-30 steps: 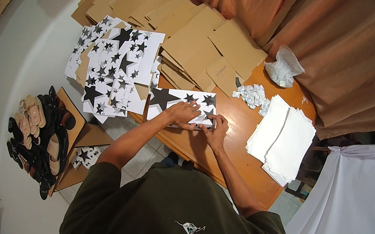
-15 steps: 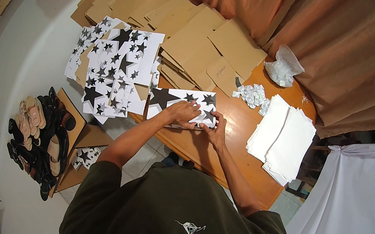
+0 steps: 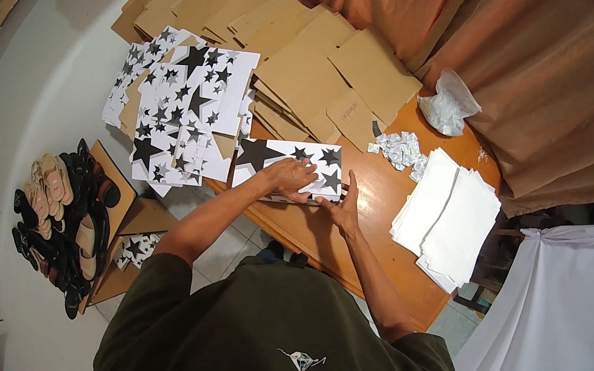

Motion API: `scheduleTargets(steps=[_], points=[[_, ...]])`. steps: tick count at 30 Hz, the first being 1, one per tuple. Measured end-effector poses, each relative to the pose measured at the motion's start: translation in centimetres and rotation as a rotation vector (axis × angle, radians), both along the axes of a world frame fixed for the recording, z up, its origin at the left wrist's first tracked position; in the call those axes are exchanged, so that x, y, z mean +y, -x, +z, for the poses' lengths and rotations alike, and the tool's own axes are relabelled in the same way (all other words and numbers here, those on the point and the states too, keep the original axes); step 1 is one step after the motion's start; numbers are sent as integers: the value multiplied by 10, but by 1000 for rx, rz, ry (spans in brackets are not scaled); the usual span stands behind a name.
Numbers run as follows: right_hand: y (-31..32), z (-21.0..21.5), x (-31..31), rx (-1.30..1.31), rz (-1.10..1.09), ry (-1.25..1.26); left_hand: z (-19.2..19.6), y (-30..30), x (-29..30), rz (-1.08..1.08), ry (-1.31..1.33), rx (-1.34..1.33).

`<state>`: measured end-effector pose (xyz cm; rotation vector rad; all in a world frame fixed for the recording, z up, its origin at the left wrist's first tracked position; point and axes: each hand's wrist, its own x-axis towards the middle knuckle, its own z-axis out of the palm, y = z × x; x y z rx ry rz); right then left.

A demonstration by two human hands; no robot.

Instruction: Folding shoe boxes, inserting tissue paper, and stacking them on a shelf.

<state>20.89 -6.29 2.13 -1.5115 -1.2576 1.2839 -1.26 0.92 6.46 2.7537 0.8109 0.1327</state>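
Observation:
A flat white cardboard piece printed with black and grey stars (image 3: 270,156) lies on the wooden table (image 3: 375,229) in front of me. My left hand (image 3: 290,177) presses down on its middle with the fingers spread. My right hand (image 3: 339,206) rests at the piece's right edge, fingers against it. A stack of similar star-printed flat pieces (image 3: 185,109) lies to the left of it, and several brown cardboard flats (image 3: 317,57) are spread across the far side of the table.
A stack of white paper sheets (image 3: 448,213) sits on the right of the table, with small crumpled silvery packets (image 3: 400,149) and a clear bag (image 3: 446,104) beyond it. A box of sandals (image 3: 63,214) stands on the floor at the left. An orange curtain (image 3: 489,53) hangs behind.
My right hand has shifted slightly along the right edge of the star-printed piece. My left hand stays pressed on it.

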Motion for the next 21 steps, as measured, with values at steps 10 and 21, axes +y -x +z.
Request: scheduleTargets(steps=[10, 21], points=[[-5, 7, -8, -182, 120, -185, -4, 2, -15, 61, 23, 57], [-13, -1, 19, -46, 125, -53, 13, 10, -77, 403, -61, -236]])
